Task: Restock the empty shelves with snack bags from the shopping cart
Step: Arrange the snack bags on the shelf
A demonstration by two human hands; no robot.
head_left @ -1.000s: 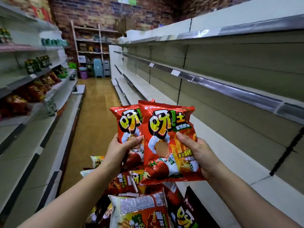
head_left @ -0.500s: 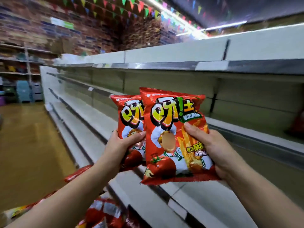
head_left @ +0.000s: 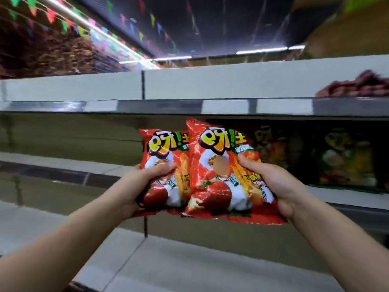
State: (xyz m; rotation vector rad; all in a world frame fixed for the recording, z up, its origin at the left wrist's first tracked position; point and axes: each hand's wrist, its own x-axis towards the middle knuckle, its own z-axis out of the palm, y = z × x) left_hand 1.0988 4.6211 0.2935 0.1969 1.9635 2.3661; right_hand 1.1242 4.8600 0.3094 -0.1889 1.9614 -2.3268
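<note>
Two red snack bags are held up side by side in front of the shelving, level with the gap under the upper shelf (head_left: 147, 106). The left hand (head_left: 143, 182) grips the left snack bag (head_left: 164, 148) at its lower half, thumb across the front and fingers hidden behind. The right hand (head_left: 275, 182) grips the right snack bag (head_left: 216, 192) the same way at its right edge, thumb pressed on the printed front. The right bag overlaps the left one and sits slightly higher; both stand upright, facing the camera. Neither bag touches a shelf. Behind and to the right of the right bag, a row of stocked bags (head_left: 341, 159) stands on the middle shelf (head_left: 336, 200), dim and blurred in shadow. Below the arms lies the pale lower shelf (head_left: 189, 260). On top of the unit at far right sits a heap of dark red packs (head_left: 362, 85), too blurred to identify. Coloured pennants (head_left: 63, 24) hang along the ceiling at upper left.
</note>
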